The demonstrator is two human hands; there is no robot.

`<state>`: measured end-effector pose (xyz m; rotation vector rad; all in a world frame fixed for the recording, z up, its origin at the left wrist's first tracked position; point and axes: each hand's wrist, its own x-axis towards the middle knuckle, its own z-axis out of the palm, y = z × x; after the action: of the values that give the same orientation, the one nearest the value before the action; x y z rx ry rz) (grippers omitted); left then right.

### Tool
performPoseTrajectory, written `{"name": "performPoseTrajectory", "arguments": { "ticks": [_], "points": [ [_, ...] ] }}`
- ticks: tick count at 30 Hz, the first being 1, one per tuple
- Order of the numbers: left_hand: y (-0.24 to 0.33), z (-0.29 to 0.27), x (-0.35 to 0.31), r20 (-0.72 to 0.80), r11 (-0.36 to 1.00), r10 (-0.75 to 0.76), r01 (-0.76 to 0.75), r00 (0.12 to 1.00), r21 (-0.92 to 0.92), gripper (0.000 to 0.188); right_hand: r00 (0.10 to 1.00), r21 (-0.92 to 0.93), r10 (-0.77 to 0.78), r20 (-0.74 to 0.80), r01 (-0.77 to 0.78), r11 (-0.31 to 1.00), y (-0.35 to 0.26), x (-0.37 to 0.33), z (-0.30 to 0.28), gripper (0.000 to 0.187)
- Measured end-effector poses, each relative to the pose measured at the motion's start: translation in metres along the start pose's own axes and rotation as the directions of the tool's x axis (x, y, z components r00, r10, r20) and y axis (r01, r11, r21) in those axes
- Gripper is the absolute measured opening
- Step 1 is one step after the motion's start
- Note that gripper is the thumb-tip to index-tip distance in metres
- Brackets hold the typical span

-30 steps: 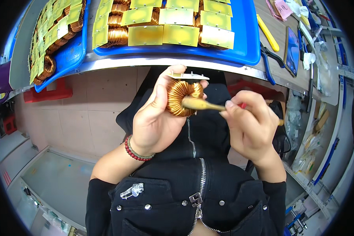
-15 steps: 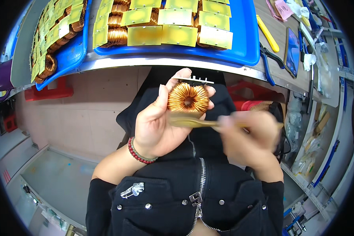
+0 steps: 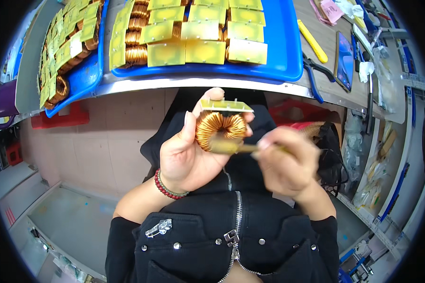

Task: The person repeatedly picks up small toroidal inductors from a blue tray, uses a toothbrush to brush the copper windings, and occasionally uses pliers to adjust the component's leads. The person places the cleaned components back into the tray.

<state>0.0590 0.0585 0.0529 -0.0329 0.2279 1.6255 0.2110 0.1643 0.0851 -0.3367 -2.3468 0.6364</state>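
Note:
My left hand (image 3: 182, 153) is closed around a copper-wound toroidal inductor (image 3: 207, 128), held above my lap. A small yellow-green circuit board (image 3: 226, 105) with short pins sits on the inductor's far side, tilted so that its face shows. Closed around a thin tan handle, my right hand (image 3: 290, 162) holds what looks like a brush (image 3: 224, 145). The brush's head is smeared by motion and overlaps the near lower side of the winding, covering part of it. The fingertips of my left hand show past the board's right end.
Across the table's front edge (image 3: 174, 83), a blue tray (image 3: 290, 66) holds rows of similar inductors with boards; another blue tray (image 3: 90, 87) stands left. At right lie a yellow-handled knife (image 3: 312, 41), pliers (image 3: 315, 82) and a phone (image 3: 344, 61). A red stool (image 3: 63, 118) stands below.
The inductor has tilted in my left hand, so the board now shows its face rather than its edge. My right hand has brought the brush head up over the winding's lower part.

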Motion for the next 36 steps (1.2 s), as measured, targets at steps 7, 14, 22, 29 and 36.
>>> {"name": "performPoseTrajectory", "arguments": {
  "ticks": [7, 14, 22, 29, 36],
  "points": [
    [0.011, -0.008, 0.009, 0.062, 0.999, 0.004, -0.002, 0.998, -0.036, 0.038, 0.999, -0.123, -0.012, -0.04, 0.007, 0.992, -0.002, 0.009, -0.004, 0.013],
    [0.017, -0.002, 0.003, 0.08, 0.998, 0.029, -0.032, 0.996, 0.045, 0.04, 0.902, -0.203, 0.159, -0.4, -0.257, 0.945, 0.032, 0.017, -0.019, 0.015],
    [0.009, -0.004, 0.0, 0.11, 0.994, -0.05, 0.04, 0.993, 0.097, 0.046, 0.97, -0.205, 0.095, -0.222, -0.142, 0.968, 0.024, 0.0, -0.002, 0.017],
    [0.02, -0.04, -0.008, -0.002, 0.954, -0.112, 0.109, 0.994, 0.279, 0.05, 0.949, -0.157, 0.25, -0.19, -0.281, 0.947, 0.04, -0.031, 0.006, 0.01],
    [0.012, -0.123, 0.002, -0.057, 0.947, -0.317, 0.319, 0.947, 0.025, 0.042, 0.879, -0.101, 0.47, 0.076, -0.463, 0.881, 0.078, -0.094, 0.076, 0.012]
  ]
}}
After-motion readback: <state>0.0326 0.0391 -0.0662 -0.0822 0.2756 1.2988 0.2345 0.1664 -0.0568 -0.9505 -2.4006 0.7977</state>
